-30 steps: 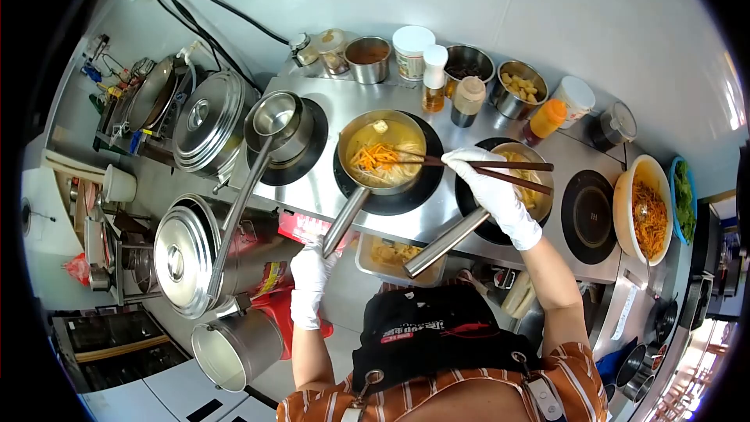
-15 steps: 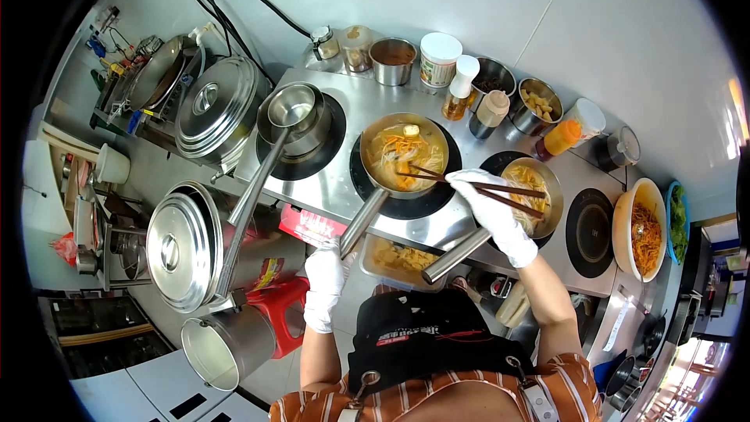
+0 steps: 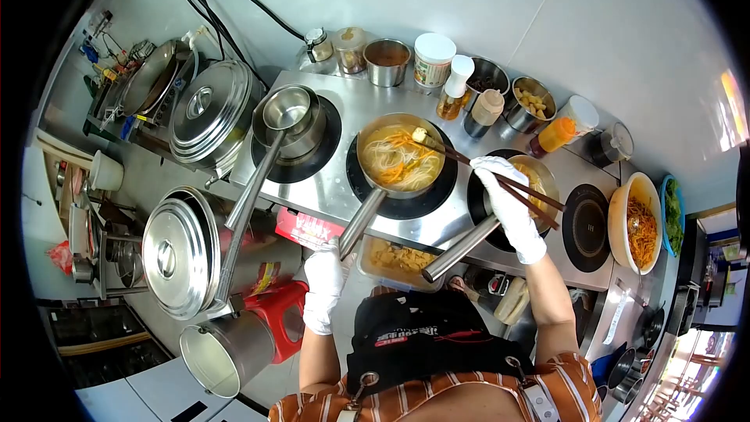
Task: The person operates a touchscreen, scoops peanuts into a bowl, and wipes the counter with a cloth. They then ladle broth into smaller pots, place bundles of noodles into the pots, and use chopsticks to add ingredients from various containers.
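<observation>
My left hand (image 3: 323, 275), in a white glove, is closed around the long handle of a steel saucepan (image 3: 363, 223) on the middle burner. Noodles (image 3: 397, 162) with orange shreds lie in yellowish broth inside it. Long dark chopsticks (image 3: 539, 202) are gripped in my gloved right hand (image 3: 504, 195). Their tips meet a pale yellow chunk (image 3: 420, 135) at the upper right of the saucepan. Partly hidden beneath my right hand, a second saucepan (image 3: 465, 250) of noodles stands on the burner to the right.
At left, a ladle (image 3: 266, 168) rests across a steel pot (image 3: 308, 137). Seasoning bottles (image 3: 486, 109) and steel tubs (image 3: 388, 74) line the wall. Rightward are a bare burner (image 3: 590, 227) and a bowl (image 3: 623, 230) of orange shreds. Lidded stockpots (image 3: 176, 266) stand at left.
My right hand and the chopsticks have shifted right. The chopstick tips have moved from the noodles up to the pale chunk at the saucepan's right side. My left hand keeps the handle.
</observation>
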`<state>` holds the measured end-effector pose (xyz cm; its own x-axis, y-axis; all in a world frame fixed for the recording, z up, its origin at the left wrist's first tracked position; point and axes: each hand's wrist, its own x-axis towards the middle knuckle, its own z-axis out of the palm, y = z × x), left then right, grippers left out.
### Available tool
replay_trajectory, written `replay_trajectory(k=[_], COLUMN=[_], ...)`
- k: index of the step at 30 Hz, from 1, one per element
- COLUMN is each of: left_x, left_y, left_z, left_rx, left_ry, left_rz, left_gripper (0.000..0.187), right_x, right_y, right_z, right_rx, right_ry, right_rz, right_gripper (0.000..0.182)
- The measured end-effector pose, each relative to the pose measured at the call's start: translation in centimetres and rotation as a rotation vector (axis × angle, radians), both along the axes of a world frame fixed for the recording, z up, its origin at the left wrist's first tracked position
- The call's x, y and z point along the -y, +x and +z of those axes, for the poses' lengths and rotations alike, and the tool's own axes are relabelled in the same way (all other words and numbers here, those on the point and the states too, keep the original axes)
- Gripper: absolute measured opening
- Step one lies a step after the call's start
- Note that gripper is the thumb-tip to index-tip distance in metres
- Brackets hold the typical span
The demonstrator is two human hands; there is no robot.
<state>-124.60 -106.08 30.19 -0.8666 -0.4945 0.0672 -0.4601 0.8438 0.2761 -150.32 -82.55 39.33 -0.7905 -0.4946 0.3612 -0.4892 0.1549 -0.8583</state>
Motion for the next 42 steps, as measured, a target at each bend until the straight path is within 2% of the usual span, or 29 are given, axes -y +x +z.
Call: replay_trajectory(k=[3, 5, 9, 11, 15, 17, 19, 24, 29, 42], left_x=[0.0, 0.1, 0.1, 0.0, 0.0, 0.2, 0.3, 0.2, 0.3, 0.6], left_y=[-0.1, 0.0, 0.1, 0.0, -0.2, -0.1, 0.0, -0.1, -0.2, -0.1], left_z=[0.1, 0.1, 0.1, 0.2, 0.1, -0.1, -0.2, -0.3, 0.1, -0.6], left_rx=[0.022, 0.039, 0.040, 0.040, 0.001, -0.008, -0.026, 0.013, 0.025, 0.003], left_ry=[-0.012, -0.007, -0.026, -0.019, 0.017, 0.025, -0.003, 0.012, 0.014, 0.043], left_rz=[-0.003, -0.002, -0.027, -0.023, 0.002, 0.007, -0.014, 0.014, 0.007, 0.004], left_gripper=[0.049, 0.049, 0.051, 0.051, 0.049, 0.050, 0.050, 0.051, 0.051, 0.049], right_x=[0.8, 0.8, 0.0, -0.1, -0.4, -0.8, -1.3, -0.6, 0.3, -0.2], right_y=[0.3, -0.3, -1.4, -1.4, -0.7, 0.1, 1.3, 2.2, 2.7, 2.5], right_z=[-1.1, -2.4, -4.4, -5.3, -4.4, -3.2, -1.1, 0.4, -0.7, -1.4], right_rx=[0.102, 0.058, 0.046, 0.464, 0.510, 0.455, 0.180, -0.038, 0.078, 0.036], right_ry=[0.000, -0.001, -0.010, -0.387, -0.390, -0.324, -0.066, -0.013, 0.006, 0.019], right_rz=[-0.020, -0.011, -0.158, -0.251, -0.305, -0.307, -0.282, -0.187, -0.156, -0.162], right_gripper=[0.012, 0.013, 0.016, 0.017, 0.019, 0.018, 0.016, 0.011, 0.012, 0.012])
